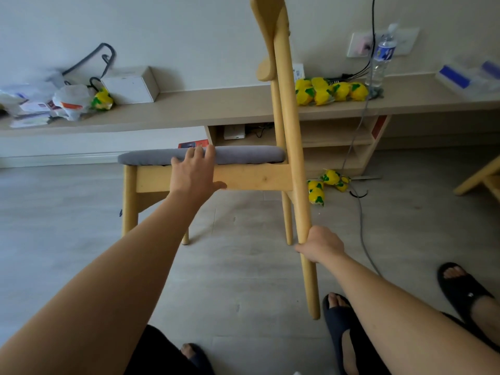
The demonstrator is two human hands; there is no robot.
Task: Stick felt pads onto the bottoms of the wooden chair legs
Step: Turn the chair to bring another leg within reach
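The left hand [195,171] clasped the seat [243,156]; the right hand [319,245] gripped a leg [296,163]. Tipped carelessly, the smooth leg could slip and hit a foot [336,301].

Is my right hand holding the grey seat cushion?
No, the right hand grips a wooden chair leg; the left hand holds the grey seat cushion.

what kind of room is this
Probably a lived-in bedroom or hotel room: a long wall-side desk holding yellow packets and a water bottle, a wall socket, and a wooden chair.
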